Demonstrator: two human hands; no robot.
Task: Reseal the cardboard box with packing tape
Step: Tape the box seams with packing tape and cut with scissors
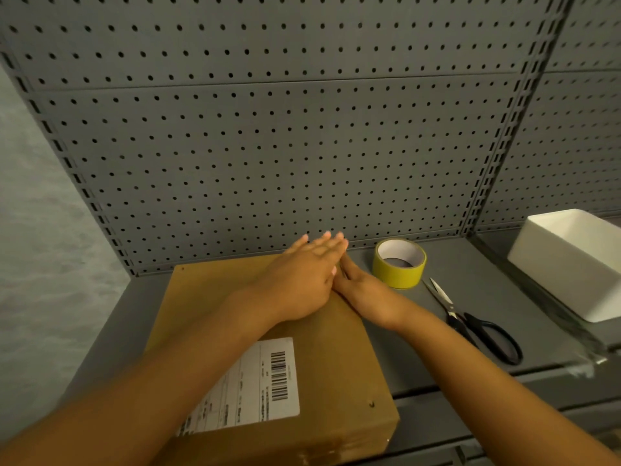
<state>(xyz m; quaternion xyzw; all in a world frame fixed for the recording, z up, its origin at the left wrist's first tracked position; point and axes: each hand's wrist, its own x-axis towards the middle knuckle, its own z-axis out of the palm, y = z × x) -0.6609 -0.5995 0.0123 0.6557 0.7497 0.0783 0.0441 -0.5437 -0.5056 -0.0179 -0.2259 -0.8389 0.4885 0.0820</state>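
Observation:
A brown cardboard box [336, 358] with a white shipping label [255, 388] lies flat on the grey shelf. My left hand [302, 277] lies flat on the box's far right corner, fingers straight and pointing away. My right hand [366, 290] rests with straight fingers along the box's right edge, its fingertips tucked under my left hand. A yellow roll of packing tape [400, 264] stands on the shelf just right of my hands, untouched.
Black-handled scissors [470, 324] lie on the grey shelf [470, 264] right of the box. A white rectangular bin [571, 260] sits at the far right. A grey pegboard wall [268, 146] rises right behind the box. The shelf's front edge runs close below.

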